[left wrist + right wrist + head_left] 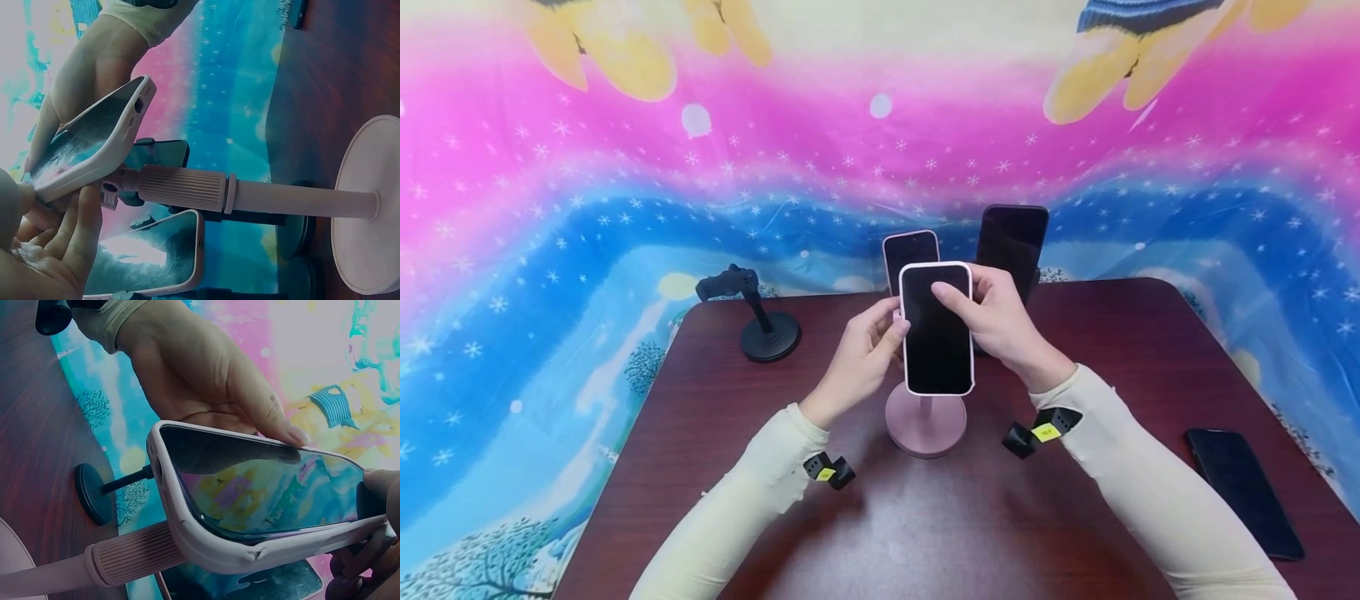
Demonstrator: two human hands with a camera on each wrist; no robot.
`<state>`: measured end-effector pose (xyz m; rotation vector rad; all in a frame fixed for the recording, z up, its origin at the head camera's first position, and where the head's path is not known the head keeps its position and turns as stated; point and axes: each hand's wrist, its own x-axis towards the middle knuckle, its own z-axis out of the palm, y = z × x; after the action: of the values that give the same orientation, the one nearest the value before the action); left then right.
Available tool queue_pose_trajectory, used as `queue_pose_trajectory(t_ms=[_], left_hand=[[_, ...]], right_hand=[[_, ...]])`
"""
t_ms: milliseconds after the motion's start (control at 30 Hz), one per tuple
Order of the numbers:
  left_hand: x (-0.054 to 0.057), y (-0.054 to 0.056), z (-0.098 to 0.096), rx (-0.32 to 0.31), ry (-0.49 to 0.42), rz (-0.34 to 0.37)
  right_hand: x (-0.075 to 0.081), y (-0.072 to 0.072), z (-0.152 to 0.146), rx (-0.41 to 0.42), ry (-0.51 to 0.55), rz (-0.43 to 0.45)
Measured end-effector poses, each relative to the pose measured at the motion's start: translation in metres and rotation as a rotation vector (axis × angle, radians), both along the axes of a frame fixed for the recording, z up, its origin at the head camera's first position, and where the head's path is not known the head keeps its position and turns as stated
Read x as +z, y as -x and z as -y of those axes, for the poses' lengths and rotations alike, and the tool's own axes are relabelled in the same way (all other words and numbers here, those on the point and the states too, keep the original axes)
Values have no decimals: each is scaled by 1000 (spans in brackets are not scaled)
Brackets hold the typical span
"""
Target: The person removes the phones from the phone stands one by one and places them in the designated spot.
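Note:
A smartphone (936,350) in a pale pink case stands upright at the head of a pink phone stand, whose round base (917,433) rests on the table. My left hand (857,358) grips the phone's left edge, thumb at the front and fingers behind, by the stand's holder. From the right, my right hand (1011,329) holds the upper part, its thumb over the black screen and its other fingers behind. In the left wrist view the ribbed pink neck (181,187) of the stand runs up to the phone's back.
Behind stand another phone (912,252) in a pink case and a larger dark phone (1011,242). A black phone stand (767,333) is at the table's back left. On the right lies a black phone (1243,492). A patterned cloth (820,192) hangs behind the table.

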<state>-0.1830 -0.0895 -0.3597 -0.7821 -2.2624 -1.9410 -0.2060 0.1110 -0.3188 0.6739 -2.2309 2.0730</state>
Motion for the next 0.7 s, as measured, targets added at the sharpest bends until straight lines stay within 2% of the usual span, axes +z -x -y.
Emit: queue_pose_trajectory(t_ms=[300, 700], left_hand=[[1, 2, 2, -25, -18, 1], [0, 4, 5, -35, -14, -6]], right_hand=[[-1, 1, -2, 16, -4, -10], [-5, 1, 0, 16, 56, 9]])
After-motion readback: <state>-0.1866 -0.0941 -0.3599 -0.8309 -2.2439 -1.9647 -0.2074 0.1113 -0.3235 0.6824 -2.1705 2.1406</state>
